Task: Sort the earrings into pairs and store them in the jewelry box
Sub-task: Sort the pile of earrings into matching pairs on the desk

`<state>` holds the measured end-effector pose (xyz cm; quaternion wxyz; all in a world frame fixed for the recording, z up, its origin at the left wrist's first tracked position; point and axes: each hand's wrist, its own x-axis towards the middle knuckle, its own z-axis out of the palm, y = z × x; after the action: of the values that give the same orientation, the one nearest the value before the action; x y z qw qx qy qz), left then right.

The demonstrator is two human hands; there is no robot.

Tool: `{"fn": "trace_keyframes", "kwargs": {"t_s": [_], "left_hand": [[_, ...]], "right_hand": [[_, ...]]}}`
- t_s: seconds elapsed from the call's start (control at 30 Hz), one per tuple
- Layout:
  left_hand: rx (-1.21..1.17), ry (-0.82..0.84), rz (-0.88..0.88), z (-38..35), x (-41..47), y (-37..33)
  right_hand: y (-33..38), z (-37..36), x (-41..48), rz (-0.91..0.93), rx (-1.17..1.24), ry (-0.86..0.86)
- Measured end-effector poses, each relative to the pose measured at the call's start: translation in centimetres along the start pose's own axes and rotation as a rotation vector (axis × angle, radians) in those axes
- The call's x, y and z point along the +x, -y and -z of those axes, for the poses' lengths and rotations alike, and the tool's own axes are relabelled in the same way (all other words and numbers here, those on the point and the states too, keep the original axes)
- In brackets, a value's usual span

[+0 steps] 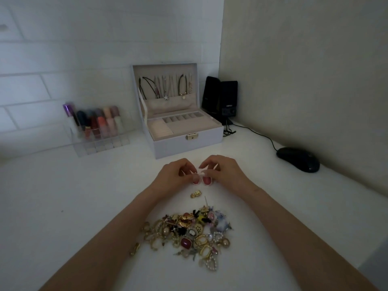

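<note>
A heap of mixed earrings (190, 233) lies on the white desk close to me. One small gold earring (195, 194) sits apart, just beyond the heap. Further out, my left hand (176, 172) pinches a pink oval earring (195, 180), and my right hand (220, 171) pinches a matching pink oval earring (206, 181). The two earrings hang side by side just above the desk. Behind my hands stands the pale lilac jewelry box (189, 143), lid open, with necklaces hanging inside the lid and beige compartments in the tray.
A clear acrylic organizer (98, 131) with lipsticks stands left of the box. Two black speakers (220, 99) stand right of it, with a cable running to a black mouse (298, 159). A stray gold piece (135, 248) lies by my left forearm. Walls close off the back and right.
</note>
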<state>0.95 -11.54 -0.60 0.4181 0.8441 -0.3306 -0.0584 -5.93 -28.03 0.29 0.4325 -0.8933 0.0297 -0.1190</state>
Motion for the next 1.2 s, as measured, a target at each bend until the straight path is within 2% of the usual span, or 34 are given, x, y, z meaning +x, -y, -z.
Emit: {"fn": "trace_keyframes", "kwargs": {"t_s": [0.13, 0.27, 0.37, 0.4, 0.47, 0.6, 0.7, 0.87, 0.97, 1.07, 1.2], "left_hand": [[0.019, 0.039, -0.013, 0.2, -0.2, -0.3], [0.006, 0.040, 0.000, 0.3, -0.4, -0.6], [-0.023, -0.025, 0.030, 1.4, -0.9, -1.1], [-0.009, -0.043, 0.029, 2.0, -1.1, -1.4], [0.014, 0.002, 0.008, 3.2, -1.9, -2.1], [0.044, 0.356, -0.036, 5.2, -4.2, -2.9], [0.073, 0.492, -0.027, 5.7, -5.4, -2.7], [0.123, 0.493, -0.013, 5.8, -6.5, -3.0], [0.133, 0.485, -0.001, 5.6, -7.0, -3.7], [0.290, 0.513, -0.003, 4.7, -7.2, -4.0], [0.333, 0.532, -0.056, 3.8, -7.1, -4.3]], "right_hand": [[-0.3, 0.4, -0.1, -0.023, -0.002, 0.084], [0.0, 0.2, -0.2, -0.013, -0.056, -0.002], [1.3, 0.8, -0.9, 0.041, -0.142, -0.135], [2.0, 1.0, -1.3, 0.067, -0.136, -0.132], [3.5, 1.1, -2.4, 0.109, -0.121, -0.011], [5.6, 0.2, -5.1, 0.195, -0.177, 0.358], [5.9, -0.6, -5.7, 0.229, -0.319, 0.470], [4.9, -1.1, -5.6, 0.229, -0.321, 0.419], [4.3, -0.8, -5.5, 0.227, -0.193, 0.331], [4.1, -0.3, -5.6, 0.187, -0.058, 0.257], [3.6, 0.0, -5.7, 0.171, -0.024, 0.241]]}}
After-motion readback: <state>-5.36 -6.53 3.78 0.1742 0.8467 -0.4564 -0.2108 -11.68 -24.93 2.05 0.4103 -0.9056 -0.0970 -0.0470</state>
